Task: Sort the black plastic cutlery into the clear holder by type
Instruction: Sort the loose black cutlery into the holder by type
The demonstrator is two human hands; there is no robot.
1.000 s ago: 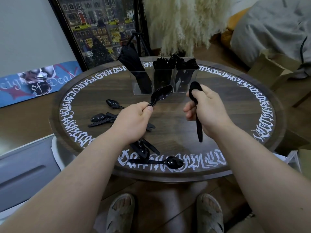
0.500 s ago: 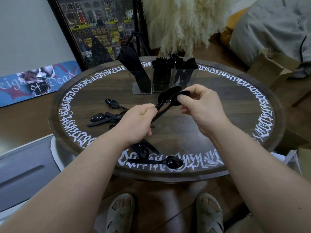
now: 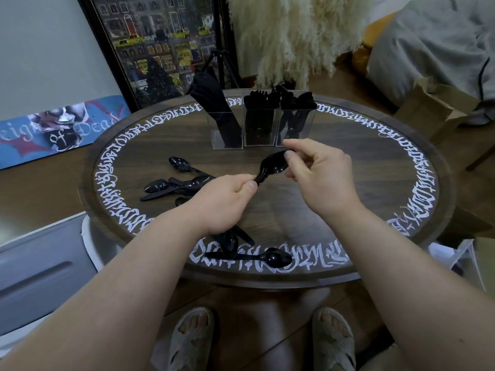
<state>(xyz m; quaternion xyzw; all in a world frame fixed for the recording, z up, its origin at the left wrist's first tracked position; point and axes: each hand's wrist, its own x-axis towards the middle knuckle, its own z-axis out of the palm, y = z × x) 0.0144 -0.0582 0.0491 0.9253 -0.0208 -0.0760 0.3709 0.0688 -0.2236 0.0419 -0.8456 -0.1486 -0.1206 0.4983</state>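
Note:
Two stacked black spoons (image 3: 270, 167) hang above the middle of the round wooden table (image 3: 375, 167). My left hand (image 3: 222, 202) grips their handles, while my right hand (image 3: 318, 172) pinches the bowls between thumb and fingers. At the back of the table stands the clear three-part holder (image 3: 261, 127): knives (image 3: 211, 100) lean in the left part, forks (image 3: 258, 100) fill the middle, spoons (image 3: 297, 103) the right. Several loose black spoons (image 3: 176, 184) lie on the table's left side. One more spoon (image 3: 276, 257) lies near the front edge, and others are partly hidden under my left wrist.
White lettering rings the table top. A framed picture (image 3: 160, 44) and a tripod stand behind the table, beside a fluffy cream throw (image 3: 289, 36). A cardboard box (image 3: 439, 108) sits at the right, a grey drawer unit (image 3: 40, 266) at the left. My sandalled feet (image 3: 192, 341) are under the front edge.
My right hand brought its spoon over to the one in my left hand and nested the two together. Both hands now hold the pair a little further right.

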